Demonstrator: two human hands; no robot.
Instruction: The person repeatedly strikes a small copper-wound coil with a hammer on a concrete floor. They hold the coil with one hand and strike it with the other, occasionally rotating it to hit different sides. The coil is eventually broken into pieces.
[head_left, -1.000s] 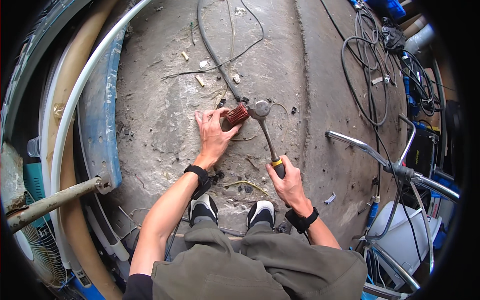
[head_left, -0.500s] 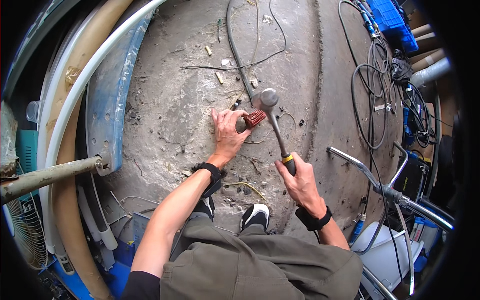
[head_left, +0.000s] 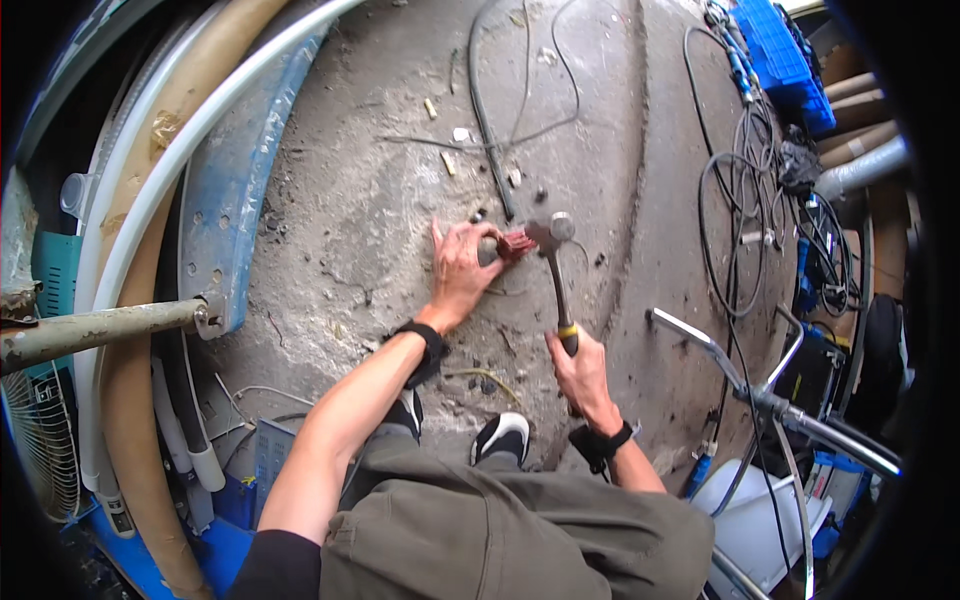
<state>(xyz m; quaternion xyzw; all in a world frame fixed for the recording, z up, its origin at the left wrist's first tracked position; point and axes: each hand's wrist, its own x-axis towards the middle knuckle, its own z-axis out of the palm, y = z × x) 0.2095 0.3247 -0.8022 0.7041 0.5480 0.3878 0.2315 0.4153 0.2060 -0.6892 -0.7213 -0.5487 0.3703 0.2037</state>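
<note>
My left hand (head_left: 463, 270) is low over the dusty concrete, fingers curled round a reddish, ribbed copper coil (head_left: 516, 244) with a rounded grey end near the thumb. In my right hand (head_left: 581, 372) is a hammer (head_left: 560, 285), gripped by its dark handle with a yellow band. Its metal head is at the right end of the coil, overlapping it in view; whether they touch I cannot tell. The fingertips of my left hand are partly hidden behind the coil.
A thick black cable (head_left: 485, 110) and thin wires cross the floor ahead, among scattered debris. Long curved tubes (head_left: 130, 400) and a blue metal beam (head_left: 235, 190) stand left. Right are coiled cables (head_left: 740, 180), a blue crate (head_left: 783, 55) and a chrome tubular frame (head_left: 770, 395).
The hammer head has come down from above to the right end of the coil, and my right hand has shifted slightly. My left hand keeps its hold. The whole view has tilted slightly.
</note>
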